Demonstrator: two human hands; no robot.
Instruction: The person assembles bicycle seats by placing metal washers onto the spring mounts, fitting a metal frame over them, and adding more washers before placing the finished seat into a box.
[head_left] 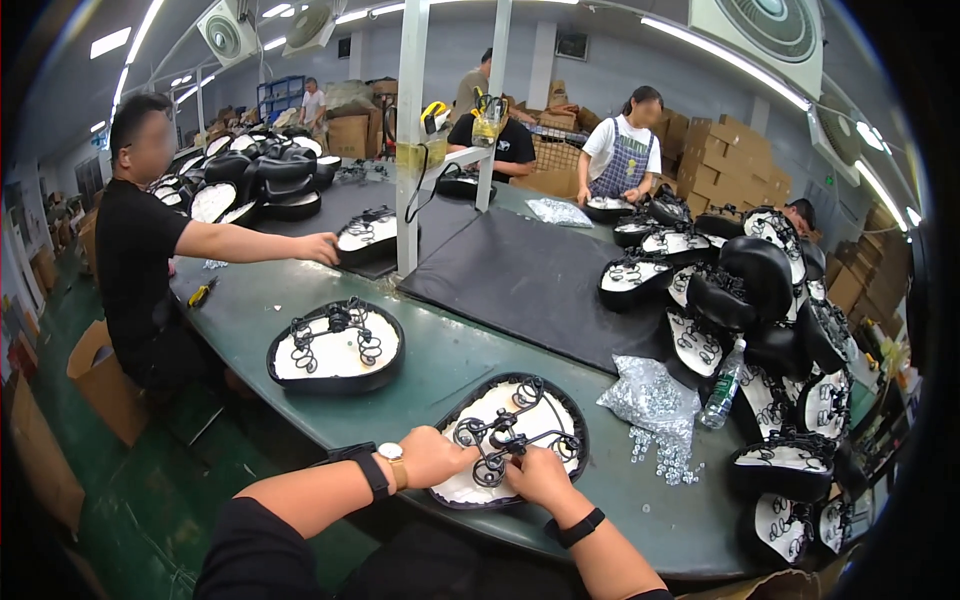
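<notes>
A bicycle saddle lies upside down at the table's near edge, its white underside and black coil springs facing up. My left hand is closed at the saddle's left side, fingers curled against the black spring frame. From the right, my right hand pinches at the black clamp in the frame's middle; its fingertips are partly hidden. Another upturned saddle with springs fitted sits to the left. Right of my hands, a clear plastic bag of small metal nuts lies with loose nuts spilled beside it.
Many saddles are piled along the right, beside a plastic bottle. A white post rises from the table, next to a black mat. At left, a co-worker's hand touches another saddle. Yellow-handled pliers lie nearby.
</notes>
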